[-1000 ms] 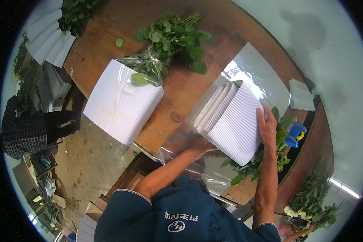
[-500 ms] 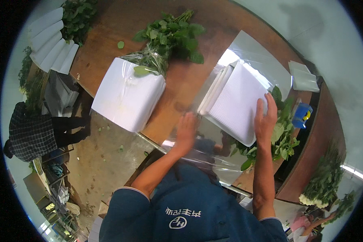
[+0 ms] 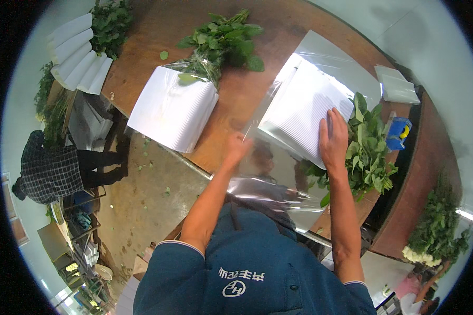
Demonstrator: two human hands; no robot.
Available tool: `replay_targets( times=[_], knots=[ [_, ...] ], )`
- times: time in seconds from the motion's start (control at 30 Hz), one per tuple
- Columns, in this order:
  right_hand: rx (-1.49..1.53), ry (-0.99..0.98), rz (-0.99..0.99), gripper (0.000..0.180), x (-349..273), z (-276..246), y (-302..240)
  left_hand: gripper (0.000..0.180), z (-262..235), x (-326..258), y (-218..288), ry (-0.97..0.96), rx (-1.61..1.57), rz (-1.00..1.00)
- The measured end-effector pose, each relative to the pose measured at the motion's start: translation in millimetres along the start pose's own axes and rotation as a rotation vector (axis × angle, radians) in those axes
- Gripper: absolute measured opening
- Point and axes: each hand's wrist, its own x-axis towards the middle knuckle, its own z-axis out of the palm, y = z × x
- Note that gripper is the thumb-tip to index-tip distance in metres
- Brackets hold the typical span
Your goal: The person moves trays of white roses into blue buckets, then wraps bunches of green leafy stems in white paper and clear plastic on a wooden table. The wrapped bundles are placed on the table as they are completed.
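Note:
A bundle wrapped in white corrugated sheet (image 3: pixel 305 105) lies on clear plastic film (image 3: pixel 347 68), and leafy green stems (image 3: pixel 370 152) stick out at its right. My right hand (image 3: pixel 335 137) rests open on the bundle's lower right part, fingers stretched over the ridges. Left of the bundle, the fingers of my left hand (image 3: pixel 237 148) are closed at the film's left edge, pinching it. The film runs between my hands and hangs in shiny folds toward my body. What lies inside the white sheet is hidden.
Another white-wrapped bundle (image 3: pixel 173 110) with leafy stems (image 3: pixel 226 39) lies left on the brown table (image 3: pixel 142 47). A blue tape dispenser (image 3: pixel 399 133) stands at the right. White-wrapped bundles (image 3: pixel 79 58) are at far left, near a person (image 3: pixel 50 170) bending over. Flowers (image 3: pixel 423 254) stand at lower right.
My left hand has risen slightly and closed on the film edge. My right hand has slid a little left and lies flatter on the bundle. The white sheet sits flatter and wider.

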Motion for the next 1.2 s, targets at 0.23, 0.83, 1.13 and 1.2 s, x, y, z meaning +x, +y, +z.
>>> replay_targets(
  times=[0.23,0.83,1.13,1.2],
  knots=[
    [-0.004,-0.014,-0.023,0.038,-1.4,0.7,8.7,0.023,-42.6,-29.4,-37.7,-0.207,-0.008,-0.067],
    [0.06,0.047,0.068,0.04,-9.1,-13.6,-25.5,0.026,-65.2,-84.1,96.6,-0.66,-0.946,-0.207],
    [-0.062,-0.205,0.099,0.037,-112.2,-68.0,-114.7,0.025,-59.8,-45.1,150.5,-0.72,-1.139,-0.115],
    [-0.041,-0.168,0.184,0.026,-120.9,-80.7,-99.1,0.025,-64.0,-40.6,158.2,-0.722,-1.084,-0.131]
  ],
)
